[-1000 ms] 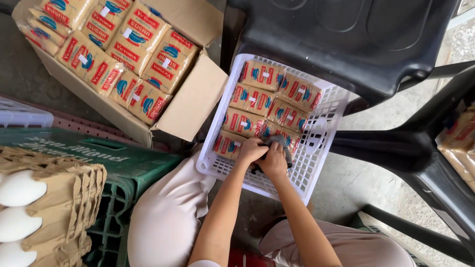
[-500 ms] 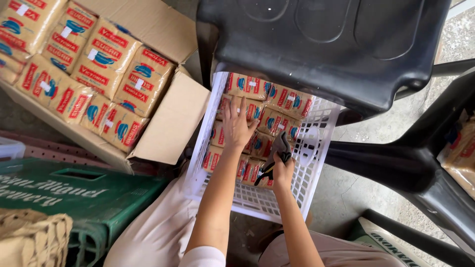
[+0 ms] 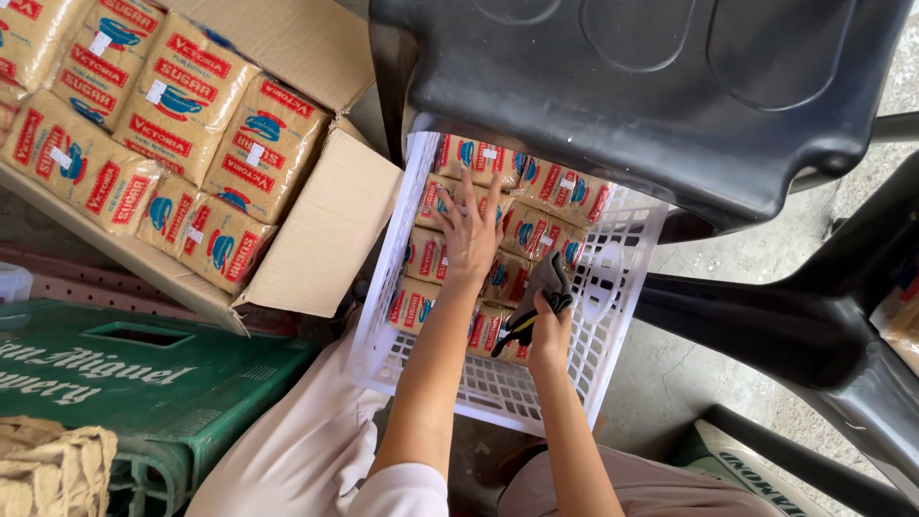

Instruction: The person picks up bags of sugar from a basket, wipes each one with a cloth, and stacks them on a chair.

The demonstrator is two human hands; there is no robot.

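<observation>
We have one head cam only, looking steeply down, close over the white basket [image 3: 613,316] w/ black chair [image 3: 651,86] above; no 2nd view.

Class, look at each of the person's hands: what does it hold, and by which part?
The right hand grips a dark cloth by its lower end. The left hand holds nothing, lying flat on packets.

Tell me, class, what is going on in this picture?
A seated person is working over a white plastic basket lined with small brown packets. The left hand lies flat on the packets, fingers spread. The right hand has a grip on a dark tool. A cardboard box of larger packets sits beside it, and a black chair overhangs the basket.
</observation>
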